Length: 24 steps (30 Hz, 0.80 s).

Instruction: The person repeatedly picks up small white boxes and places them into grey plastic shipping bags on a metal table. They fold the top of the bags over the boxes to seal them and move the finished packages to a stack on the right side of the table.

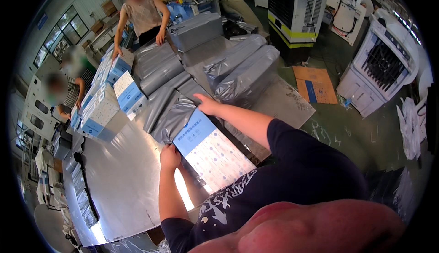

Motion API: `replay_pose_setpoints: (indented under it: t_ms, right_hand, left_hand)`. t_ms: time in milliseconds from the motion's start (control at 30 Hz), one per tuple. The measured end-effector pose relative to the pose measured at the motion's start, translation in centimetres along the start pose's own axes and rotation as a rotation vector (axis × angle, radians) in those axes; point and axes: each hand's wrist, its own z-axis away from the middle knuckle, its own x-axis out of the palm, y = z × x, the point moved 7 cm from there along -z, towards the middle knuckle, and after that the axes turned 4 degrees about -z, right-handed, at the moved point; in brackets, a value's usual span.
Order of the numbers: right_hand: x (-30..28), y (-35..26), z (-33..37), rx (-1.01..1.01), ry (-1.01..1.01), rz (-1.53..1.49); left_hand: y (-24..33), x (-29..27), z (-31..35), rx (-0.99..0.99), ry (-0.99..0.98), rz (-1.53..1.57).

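A flat white and blue box (211,153) lies against my body, its far blue end inside the mouth of a grey plastic bag (176,116) on the metal table (123,180). My left hand (169,156) grips the near left edge of the box where the bag's opening sits. At the bag's upper right edge, my right hand (206,104) rests on the plastic, fingers closed on it.
More grey bagged packs (244,72) are piled at the back right. Blue and white boxes (103,109) are stacked at the left. A person (141,13) leans over the table's far end; another sits at the left (68,93). White cooling machines (384,65) stand on the floor, right.
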Motion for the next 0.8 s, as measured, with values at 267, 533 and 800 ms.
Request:
replay_pose_setpoints:
  t_ms: [267, 533, 800]
  right_hand:
    - [5.2, 2.1, 3.1, -0.001, -0.028, -0.702]
    - [3.9, 1.8, 4.3, -0.248, -0.008, 0.298]
    - [3.5, 5.4, 2.7, 0.348, -0.126, -0.304]
  left_hand:
    - [-0.9, -2.3, 1.7, -0.18, 0.136, 0.191]
    - [-5.0, 1.5, 1.0, -0.246, 0.092, 0.181]
    - [-0.5, 0.7, 0.6, -0.279, 0.252, 0.613]
